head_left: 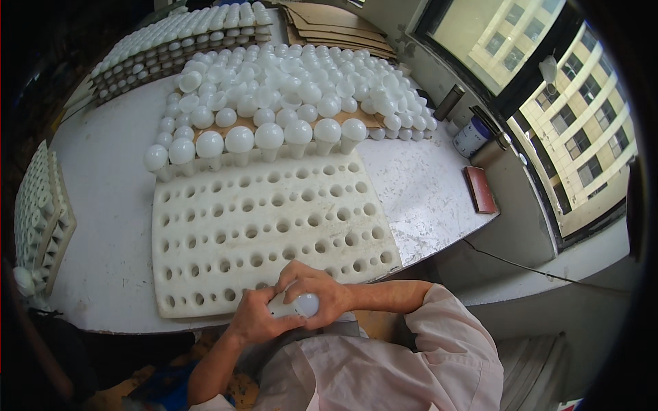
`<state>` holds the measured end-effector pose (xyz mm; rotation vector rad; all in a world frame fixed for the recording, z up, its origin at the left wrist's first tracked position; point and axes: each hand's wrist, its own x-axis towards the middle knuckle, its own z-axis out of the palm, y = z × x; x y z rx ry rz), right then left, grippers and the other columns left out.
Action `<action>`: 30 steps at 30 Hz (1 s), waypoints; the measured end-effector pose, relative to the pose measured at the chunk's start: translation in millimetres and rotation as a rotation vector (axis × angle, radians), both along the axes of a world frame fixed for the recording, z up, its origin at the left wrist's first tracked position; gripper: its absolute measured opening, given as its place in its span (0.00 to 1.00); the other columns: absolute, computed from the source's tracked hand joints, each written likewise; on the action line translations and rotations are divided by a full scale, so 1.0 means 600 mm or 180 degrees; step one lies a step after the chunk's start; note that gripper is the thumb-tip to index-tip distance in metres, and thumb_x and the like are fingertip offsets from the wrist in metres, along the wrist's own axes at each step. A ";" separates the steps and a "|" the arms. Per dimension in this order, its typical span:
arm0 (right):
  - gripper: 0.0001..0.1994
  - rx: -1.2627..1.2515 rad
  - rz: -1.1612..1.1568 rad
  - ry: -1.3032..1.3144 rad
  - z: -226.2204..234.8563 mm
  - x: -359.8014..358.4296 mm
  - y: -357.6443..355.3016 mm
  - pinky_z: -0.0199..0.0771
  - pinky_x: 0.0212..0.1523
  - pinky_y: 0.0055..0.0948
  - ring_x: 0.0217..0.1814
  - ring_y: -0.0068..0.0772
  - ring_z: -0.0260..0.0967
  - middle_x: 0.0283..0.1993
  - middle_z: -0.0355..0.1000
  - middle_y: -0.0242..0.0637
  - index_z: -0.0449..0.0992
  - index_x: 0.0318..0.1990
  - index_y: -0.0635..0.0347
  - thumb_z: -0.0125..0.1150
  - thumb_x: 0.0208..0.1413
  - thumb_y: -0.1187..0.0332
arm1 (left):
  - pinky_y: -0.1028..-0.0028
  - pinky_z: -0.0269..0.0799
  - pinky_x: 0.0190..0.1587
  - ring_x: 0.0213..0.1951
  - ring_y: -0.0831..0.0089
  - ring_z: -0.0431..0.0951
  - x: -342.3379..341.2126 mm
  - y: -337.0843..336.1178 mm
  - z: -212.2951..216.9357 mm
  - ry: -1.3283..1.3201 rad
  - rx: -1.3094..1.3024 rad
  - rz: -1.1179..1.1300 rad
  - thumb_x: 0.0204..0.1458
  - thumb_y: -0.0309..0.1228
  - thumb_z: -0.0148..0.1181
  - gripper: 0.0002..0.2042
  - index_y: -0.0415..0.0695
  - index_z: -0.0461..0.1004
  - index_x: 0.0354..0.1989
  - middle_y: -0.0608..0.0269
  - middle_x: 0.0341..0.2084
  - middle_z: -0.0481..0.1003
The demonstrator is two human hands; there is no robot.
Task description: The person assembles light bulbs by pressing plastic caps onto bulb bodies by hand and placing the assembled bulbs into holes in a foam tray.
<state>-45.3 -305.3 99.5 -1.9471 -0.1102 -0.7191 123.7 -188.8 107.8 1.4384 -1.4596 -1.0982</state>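
Close to my body, just past the near edge of a white foam tray (233, 264) with rows of round holes, both my hands hold one white light bulb (281, 307). My left hand (255, 319) is closed around its body. The fingers of my right hand (323, 291) wrap over its round, milky dome, part of which shows between them. The bulb lies tilted on its side, and the fingers hide much of it. Along the tray's far edge a row of assembled bulbs (240, 140) stands upright, domes up.
Behind the tray, many loose white domes (274, 82) lie heaped over cardboard. Stacked trays of bulbs (181, 34) stand far left, another stack of white parts (44, 212) at the left edge. To the right are a red box (481, 190), a tin (473, 135) and a flask (449, 103).
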 end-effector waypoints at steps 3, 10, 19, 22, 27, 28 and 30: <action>0.36 -0.0034 -0.0090 -0.0080 -0.003 0.009 -0.017 0.62 0.56 0.39 0.55 0.44 0.60 0.51 0.61 0.45 0.63 0.56 0.59 0.72 0.33 0.72 | 0.70 0.75 0.35 0.31 0.69 0.81 0.003 -0.013 0.023 0.0586 -0.0121 0.0290 0.38 0.41 0.74 0.22 0.33 0.77 0.33 0.50 0.27 0.79; 0.47 0.0313 -0.0628 0.0652 -0.005 0.006 -0.032 0.55 0.65 0.40 0.67 0.43 0.52 0.62 0.54 0.46 0.47 0.68 0.59 0.71 0.40 0.73 | 0.65 0.77 0.32 0.30 0.54 0.80 -0.003 -0.039 0.002 -0.1625 -0.1742 0.1074 0.29 0.45 0.78 0.38 0.33 0.71 0.47 0.50 0.27 0.77; 0.46 0.1220 -0.0543 0.1599 0.050 0.053 -0.050 0.57 0.64 0.36 0.65 0.37 0.56 0.60 0.58 0.41 0.47 0.68 0.57 0.68 0.41 0.74 | 0.63 0.77 0.39 0.37 0.52 0.81 0.043 -0.016 -0.013 -0.1842 -0.1706 0.1344 0.35 0.30 0.73 0.32 0.33 0.69 0.53 0.44 0.38 0.77; 0.42 0.0269 -0.1030 0.1314 0.082 0.074 -0.109 0.63 0.61 0.36 0.60 0.36 0.61 0.58 0.60 0.41 0.52 0.66 0.56 0.70 0.41 0.72 | 0.59 0.72 0.48 0.45 0.49 0.77 0.148 0.037 -0.042 -0.1644 -0.1263 0.2297 0.38 0.30 0.71 0.32 0.31 0.68 0.55 0.40 0.45 0.74; 0.38 0.0249 -0.1214 0.1166 0.131 0.245 -0.154 0.75 0.50 0.35 0.55 0.39 0.66 0.55 0.62 0.45 0.56 0.62 0.57 0.70 0.42 0.70 | 0.64 0.69 0.54 0.48 0.55 0.76 0.282 0.120 -0.094 -0.0994 0.0861 0.3185 0.50 0.34 0.62 0.25 0.30 0.68 0.54 0.41 0.49 0.74; 0.38 0.0250 -0.1178 0.1159 0.122 0.292 -0.162 0.75 0.50 0.35 0.55 0.39 0.66 0.55 0.62 0.45 0.56 0.62 0.57 0.70 0.42 0.70 | 0.64 0.69 0.54 0.48 0.55 0.76 0.284 0.127 -0.097 -0.1001 0.0869 0.3220 0.50 0.34 0.62 0.25 0.30 0.68 0.54 0.41 0.49 0.74; 0.37 -0.0403 -0.1061 0.0640 0.083 0.382 -0.178 0.78 0.45 0.36 0.55 0.44 0.66 0.56 0.61 0.47 0.56 0.62 0.57 0.69 0.43 0.71 | 0.68 0.69 0.51 0.46 0.64 0.76 0.276 0.130 -0.096 -0.0025 0.1061 0.2385 0.53 0.33 0.58 0.24 0.32 0.67 0.56 0.45 0.45 0.76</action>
